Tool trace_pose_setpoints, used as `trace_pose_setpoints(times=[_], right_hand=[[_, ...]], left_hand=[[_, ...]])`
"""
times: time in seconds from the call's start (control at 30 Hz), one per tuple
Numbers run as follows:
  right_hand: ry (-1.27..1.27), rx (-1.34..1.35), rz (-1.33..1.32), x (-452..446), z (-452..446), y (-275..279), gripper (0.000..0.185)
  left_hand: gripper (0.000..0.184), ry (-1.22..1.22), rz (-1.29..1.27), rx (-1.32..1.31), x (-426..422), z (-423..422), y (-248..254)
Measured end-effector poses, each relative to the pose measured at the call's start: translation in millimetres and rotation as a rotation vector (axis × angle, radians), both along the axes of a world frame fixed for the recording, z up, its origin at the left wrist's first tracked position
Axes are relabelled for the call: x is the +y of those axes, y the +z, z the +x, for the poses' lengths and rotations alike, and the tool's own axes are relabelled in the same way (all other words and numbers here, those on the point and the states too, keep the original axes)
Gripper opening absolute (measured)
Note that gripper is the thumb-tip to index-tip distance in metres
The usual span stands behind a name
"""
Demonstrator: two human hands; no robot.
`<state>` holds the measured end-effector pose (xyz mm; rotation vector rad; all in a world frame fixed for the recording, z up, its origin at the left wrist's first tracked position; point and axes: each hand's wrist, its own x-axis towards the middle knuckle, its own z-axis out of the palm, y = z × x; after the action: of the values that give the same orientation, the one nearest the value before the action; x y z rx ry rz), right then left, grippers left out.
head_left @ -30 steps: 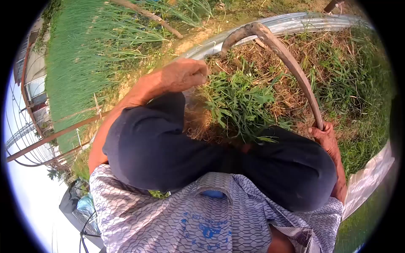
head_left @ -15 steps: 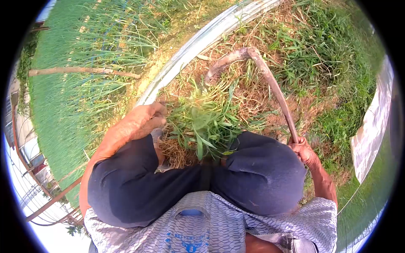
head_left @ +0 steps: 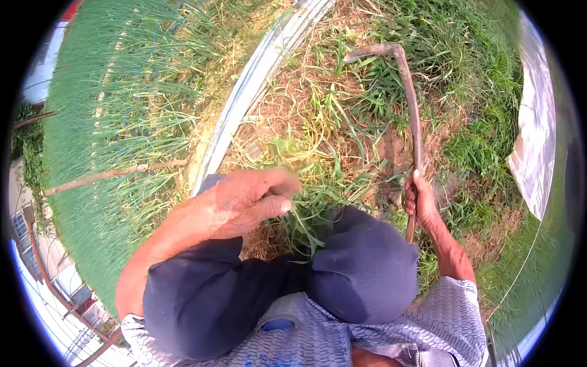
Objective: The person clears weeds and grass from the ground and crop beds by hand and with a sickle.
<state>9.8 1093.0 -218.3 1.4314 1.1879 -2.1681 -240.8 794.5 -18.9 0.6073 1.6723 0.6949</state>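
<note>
My right hand (head_left: pixel 423 199) is wrapped round the wooden handle of a sickle (head_left: pixel 408 92). Its curved, rusty-looking head points left above the weeds. My left hand (head_left: pixel 254 202) hangs between my knees, with fingers bent and a gap between thumb and forefinger. No stem shows clearly in its grasp. Right beside the thumb is a pile of pulled green weeds (head_left: pixel 299 229), partly covered by that hand. Brown roots (head_left: pixel 260 241) show beneath the hand, close to my left knee.
A pale plastic-covered strip (head_left: pixel 235 110) curves along the bed's left side. Beyond it grow rows of slender green onion-like plants (head_left: pixel 92 134), with a wooden stick (head_left: pixel 122 175) lying across. Leafy weeds (head_left: pixel 489 122) cover the right, next to a whitish sheet (head_left: pixel 533 147).
My left hand has moved right, from beside the knee to over the weed pile. The sickle has shifted up and right in view, its handle now more upright in my right hand.
</note>
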Motion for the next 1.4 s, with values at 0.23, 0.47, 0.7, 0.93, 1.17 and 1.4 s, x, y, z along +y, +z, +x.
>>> trace_pose_setpoints(times=[0.23, 0.47, 0.7, 0.93, 1.17, 1.4], right_hand=[[-0.104, -0.049, 0.032, -58, 0, -22, 0.045], [-0.049, -0.037, 0.318, -102, 29, -51, 0.042], [0.000, -0.161, 0.254, -92, -21, -28, 0.045], [-0.148, -0.204, 0.262, -152, 161, -12, 0.040], [-0.091, -0.065, 0.199, -108, 33, -9, 0.046], [0.170, -0.182, 0.317, -102, -28, -42, 0.043]], left_hand=[[0.034, -0.486, 0.424, 0.568, 85, -22, -102], [0.048, -0.696, 0.160, 1.200, 172, -61, -221], [0.015, -0.787, 0.027, 1.227, 139, -124, -256], [0.013, -0.864, -0.082, 0.658, 117, -72, -191], [0.018, -0.618, 0.321, 0.932, 107, -107, -228], [0.031, -0.677, 0.144, 0.906, 90, -134, -240]])
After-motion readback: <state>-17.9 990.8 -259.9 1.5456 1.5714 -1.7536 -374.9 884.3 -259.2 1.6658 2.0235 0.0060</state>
